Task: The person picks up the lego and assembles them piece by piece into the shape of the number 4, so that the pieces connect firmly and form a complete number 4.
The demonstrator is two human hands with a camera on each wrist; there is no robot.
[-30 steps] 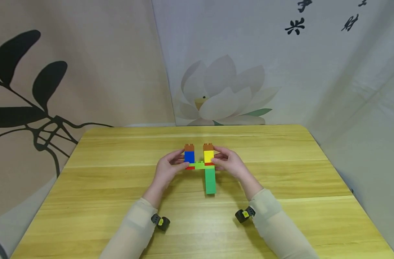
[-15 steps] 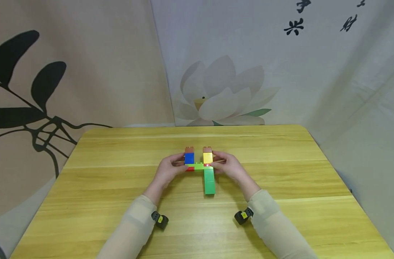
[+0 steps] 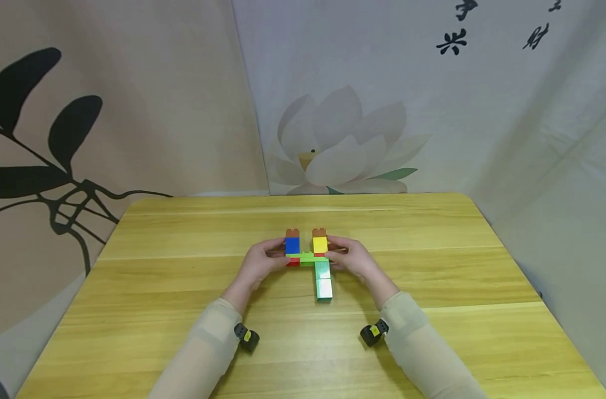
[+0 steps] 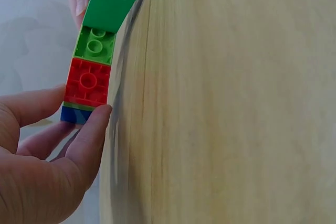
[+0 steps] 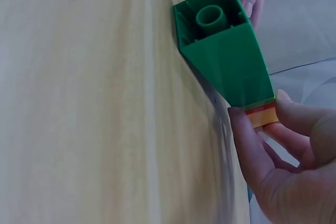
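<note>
Both hands hold one toy-brick assembly between them. Its light green bar (image 3: 307, 257) runs crosswise, with a blue brick (image 3: 292, 245) on the left and a yellow brick (image 3: 320, 245) on the right, each topped by a brown brick. Under the bar's left end sits a red brick (image 4: 88, 81), hollow underside showing in the left wrist view. From the right end extends a column of green bricks (image 5: 231, 64), its open end facing the right wrist camera. My left hand (image 3: 257, 265) pinches the blue-and-red end. My right hand (image 3: 357, 259) pinches the yellow end near the bar.
The wooden table (image 3: 183, 221) spreads beneath the hands. A printed curtain (image 3: 183, 100) with a lotus and dark leaves hangs behind its far edge. Small black cameras, such as the left one (image 3: 247, 338), are strapped at both wrists.
The assembly and both hands have shifted slightly toward the person. Its tilt has changed, and the green column now shines with glare. Both grips stay the same.
</note>
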